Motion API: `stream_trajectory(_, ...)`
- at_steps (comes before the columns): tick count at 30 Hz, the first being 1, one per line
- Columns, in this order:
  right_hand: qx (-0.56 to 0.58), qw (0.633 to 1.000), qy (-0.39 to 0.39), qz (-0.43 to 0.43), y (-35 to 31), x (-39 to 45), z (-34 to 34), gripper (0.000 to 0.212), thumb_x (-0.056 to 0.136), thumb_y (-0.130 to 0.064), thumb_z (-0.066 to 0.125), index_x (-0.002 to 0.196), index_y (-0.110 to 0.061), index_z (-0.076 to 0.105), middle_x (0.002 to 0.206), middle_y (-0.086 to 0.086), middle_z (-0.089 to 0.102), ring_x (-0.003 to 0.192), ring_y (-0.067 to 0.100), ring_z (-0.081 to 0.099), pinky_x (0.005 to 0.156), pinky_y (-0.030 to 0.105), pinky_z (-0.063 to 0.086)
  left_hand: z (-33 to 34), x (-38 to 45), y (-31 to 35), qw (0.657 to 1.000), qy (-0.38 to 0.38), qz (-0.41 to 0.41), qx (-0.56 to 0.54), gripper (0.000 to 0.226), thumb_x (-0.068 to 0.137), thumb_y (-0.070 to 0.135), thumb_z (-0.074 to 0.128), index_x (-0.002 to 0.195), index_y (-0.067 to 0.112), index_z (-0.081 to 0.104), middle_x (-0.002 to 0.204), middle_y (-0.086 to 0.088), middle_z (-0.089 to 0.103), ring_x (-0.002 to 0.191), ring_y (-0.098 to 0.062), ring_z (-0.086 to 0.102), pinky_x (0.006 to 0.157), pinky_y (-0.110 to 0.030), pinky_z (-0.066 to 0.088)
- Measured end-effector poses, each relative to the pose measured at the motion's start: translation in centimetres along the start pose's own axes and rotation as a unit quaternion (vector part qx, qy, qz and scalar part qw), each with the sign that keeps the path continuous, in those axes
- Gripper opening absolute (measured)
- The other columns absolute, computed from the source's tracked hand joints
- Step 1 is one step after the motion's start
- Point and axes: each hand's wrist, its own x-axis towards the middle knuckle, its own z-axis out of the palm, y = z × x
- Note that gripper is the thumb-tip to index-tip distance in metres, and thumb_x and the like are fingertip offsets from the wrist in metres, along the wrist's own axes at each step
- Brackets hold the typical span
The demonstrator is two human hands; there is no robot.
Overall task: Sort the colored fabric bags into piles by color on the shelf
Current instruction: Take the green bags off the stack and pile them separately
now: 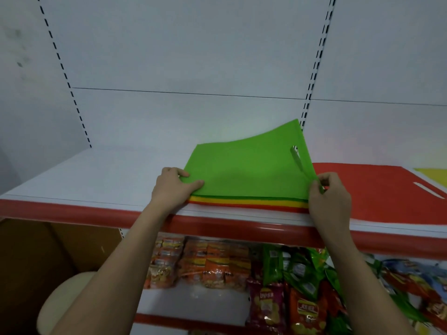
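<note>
Left hand (175,187) pinching green bag (246,170) corner, right hand (329,192) pinching its opposite edge, both forearms outstretched

We are seeing the red bag (377,194) running off the right edge, and only a corner of the yellow bag (433,174) is showing there. Under the green bag (246,170) the stack (246,203) is showing just thin edges of yellow and red, so we cannot count its layers. The left hand (175,187) is hiding the stack's near left corner. Print on the snack packets (217,262) below is blurring beyond reading. The stool (65,301) is cut by our left arm.
</note>
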Motion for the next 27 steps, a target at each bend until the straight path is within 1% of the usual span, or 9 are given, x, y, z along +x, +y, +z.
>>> stream_trajectory(4, 0.008, 1.0, 0.006, 0.009, 0.1, 0.1, -0.2, 0.006, 0.093, -0.013, 0.057, 0.089, -0.009, 0.055, 0.089, 0.008, 0.057, 0.083, 0.025, 0.05, 0.07, 0.033, 0.034, -0.2, 0.3, -0.2, 0.999, 0.012, -0.005, -0.033, 0.04, 0.066, 0.048, 0.085, 0.069, 0.023, 0.054, 0.106, -0.01, 0.056, 0.099, -0.032, 0.059, 0.083, -0.037, 0.048)
stream_trajectory(8, 0.019, 1.0, 0.006, -0.001, 0.0, 0.1, -0.3, 0.009, 0.091, -0.009, 0.058, 0.084, -0.007, 0.053, 0.088, 0.007, 0.051, 0.081, 0.022, 0.045, 0.066, 0.03, 0.024, -0.3, -0.1, 0.4, 1.0, 0.017, 0.0, -0.01, 0.056, 0.067, 0.051, 0.082, 0.052, 0.018, 0.039, 0.064, -0.004, 0.042, 0.075, -0.034, 0.051, 0.063, -0.038, 0.034)
stream_trajectory(9, 0.025, 1.0, 0.002, 0.0, -0.1, 0.2, -0.4, 0.01, 0.091, -0.008, 0.058, 0.083, -0.007, 0.053, 0.088, 0.008, 0.05, 0.082, 0.022, 0.044, 0.067, 0.029, 0.024, -0.4, 0.0, 0.7, 1.0, 0.006, 0.0, 0.003, 0.052, 0.072, 0.049, 0.081, 0.055, 0.015, 0.045, 0.065, -0.007, 0.046, 0.079, -0.033, 0.052, 0.063, -0.037, 0.033)
stream_trajectory(11, 0.043, 0.999, -0.009, 0.017, -0.4, 0.3, -0.5, 0.009, 0.091, -0.008, 0.057, 0.083, -0.007, 0.055, 0.091, 0.009, 0.05, 0.084, 0.024, 0.046, 0.071, 0.03, 0.028, -0.9, 0.2, 1.5, 0.998, -0.033, -0.014, 0.051, 0.042, 0.079, 0.05, 0.076, 0.081, 0.01, 0.067, 0.097, -0.016, 0.06, 0.106, -0.037, 0.053, 0.082, -0.039, 0.043)
stream_trajectory(13, 0.051, 0.998, -0.016, 0.041, -1.0, 0.3, -0.7, 0.007, 0.09, -0.009, 0.059, 0.084, -0.005, 0.059, 0.095, 0.011, 0.05, 0.089, 0.027, 0.049, 0.079, 0.035, 0.037, -1.7, 0.1, 2.6, 0.989, -0.062, -0.015, 0.134, 0.049, 0.084, 0.051, 0.07, 0.114, 0.013, 0.067, 0.129, -0.016, 0.05, 0.127, -0.037, 0.039, 0.102, -0.038, 0.036)
stream_trajectory(16, 0.035, 0.998, -0.022, 0.048, -2.2, 0.4, -1.2, 0.006, 0.088, -0.011, 0.063, 0.084, -0.006, 0.063, 0.099, 0.015, 0.051, 0.097, 0.031, 0.05, 0.088, 0.036, 0.037, -3.3, -0.7, 4.7, 0.983, -0.028, 0.017, 0.181, 0.041, 0.086, 0.047, 0.069, 0.114, 0.017, 0.062, 0.128, -0.011, 0.044, 0.129, -0.033, 0.034, 0.101, -0.04, 0.035)
stream_trajectory(20, 0.01, 0.999, 0.006, 0.033, -4.6, 0.6, -3.1, 0.007, 0.087, -0.011, 0.061, 0.083, -0.006, 0.062, 0.092, 0.015, 0.059, 0.091, 0.033, 0.055, 0.079, 0.038, 0.04, -5.0, -0.9, 5.6, 0.996, -0.016, 0.083, 0.031, 0.025, 0.088, 0.022, 0.07, 0.08, 0.009, 0.05, 0.085, -0.013, 0.054, 0.08, -0.027, 0.052, 0.066, -0.033, 0.039)
stream_trajectory(23, 0.032, 0.998, -0.013, 0.048, -6.6, -0.1, -5.2, 0.006, 0.091, -0.007, 0.053, 0.094, -0.011, 0.055, 0.085, 0.012, 0.064, 0.08, 0.033, 0.059, 0.069, 0.039, 0.045, -5.6, -2.2, 5.7, 0.978, -0.082, 0.052, -0.182, 0.005, 0.094, 0.003, 0.061, 0.096, 0.005, 0.057, 0.097, -0.014, 0.063, 0.067, -0.022, 0.063, 0.049, -0.026, 0.053)
stream_trajectory(27, 0.061, 0.992, -0.073, 0.083, -6.9, -2.2, -8.1, 0.055, 0.077, 0.006, 0.039, 0.099, -0.042, 0.057, 0.092, 0.013, 0.069, 0.072, 0.044, 0.065, 0.061, 0.058, 0.055, -5.2, -3.8, 5.7, 0.936, -0.156, 0.022, -0.315, 0.029, 0.095, -0.009, 0.052, 0.122, 0.001, 0.054, 0.114, -0.015, 0.061, 0.078, -0.024, 0.064, 0.049, -0.026, 0.058)
